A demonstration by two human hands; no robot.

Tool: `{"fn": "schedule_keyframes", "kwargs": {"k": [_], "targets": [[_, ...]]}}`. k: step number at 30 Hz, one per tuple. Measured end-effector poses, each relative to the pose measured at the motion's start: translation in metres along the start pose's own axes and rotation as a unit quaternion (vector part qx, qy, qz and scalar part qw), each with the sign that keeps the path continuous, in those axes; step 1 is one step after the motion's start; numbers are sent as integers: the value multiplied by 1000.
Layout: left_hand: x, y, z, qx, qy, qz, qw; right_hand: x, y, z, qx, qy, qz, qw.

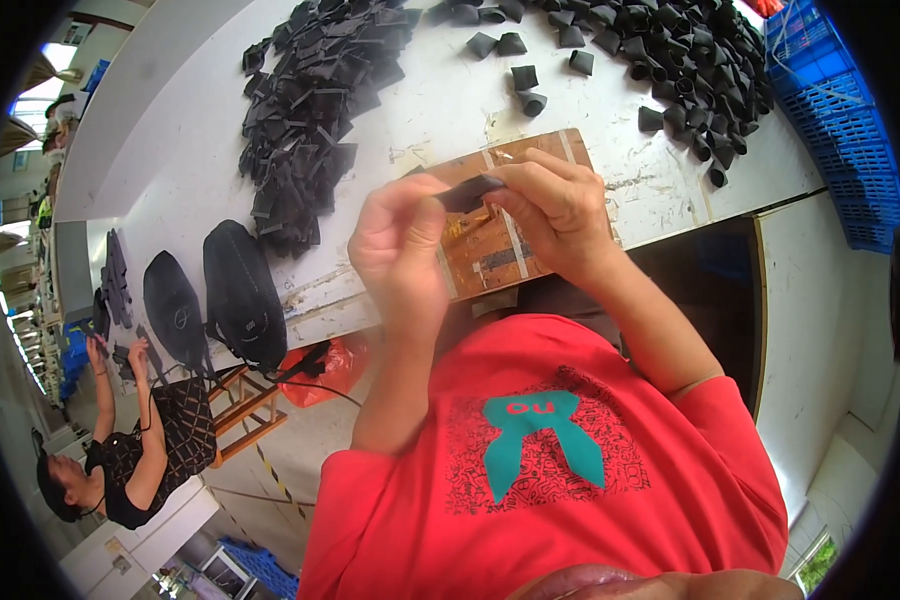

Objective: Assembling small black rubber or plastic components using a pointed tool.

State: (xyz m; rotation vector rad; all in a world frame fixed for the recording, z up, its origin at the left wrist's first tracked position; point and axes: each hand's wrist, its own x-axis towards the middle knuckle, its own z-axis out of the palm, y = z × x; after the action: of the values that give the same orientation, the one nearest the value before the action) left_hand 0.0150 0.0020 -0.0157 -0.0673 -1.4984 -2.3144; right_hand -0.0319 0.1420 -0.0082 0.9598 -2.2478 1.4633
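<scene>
My left hand (400, 245) and my right hand (555, 205) both pinch one small flat black piece (470, 192) held between them, just above a worn wooden board (490, 255) on the white table (170, 170). The left fingers grip its left end and the right fingers its right end. A pile of flat black pieces (310, 110) lies to the far left of my hands. A heap of rolled black pieces (670, 60) lies at the far right.
Two dark bags (240, 290) rest on the table's left edge, with an orange plastic bag (335, 365) below them. A blue crate (840, 120) stands at the right. Another person (140, 440) in dark patterned clothes works at the lower left.
</scene>
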Motion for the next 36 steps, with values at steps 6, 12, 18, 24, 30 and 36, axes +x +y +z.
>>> {"fn": "schedule_keyframes", "kwargs": {"k": [6,12,18,24,30,36], "targets": [[18,7,3,167,-118,-3,979,-6,0,0,90,-32,113,989],[21,8,5,225,-79,38,971,11,-6,-15,-50,-23,-21,998],[17,2,0,254,-82,76,961,9,-6,2,-121,32,-76,989],[16,-5,2,148,-63,9,987,12,-4,-1,-108,-4,-29,994],[-20,6,9,26,-5,-13,1000,-11,-33,-18,422,76,304,850],[-30,12,23,118,15,-11,993,-37,-32,-3,586,26,448,675]]}}
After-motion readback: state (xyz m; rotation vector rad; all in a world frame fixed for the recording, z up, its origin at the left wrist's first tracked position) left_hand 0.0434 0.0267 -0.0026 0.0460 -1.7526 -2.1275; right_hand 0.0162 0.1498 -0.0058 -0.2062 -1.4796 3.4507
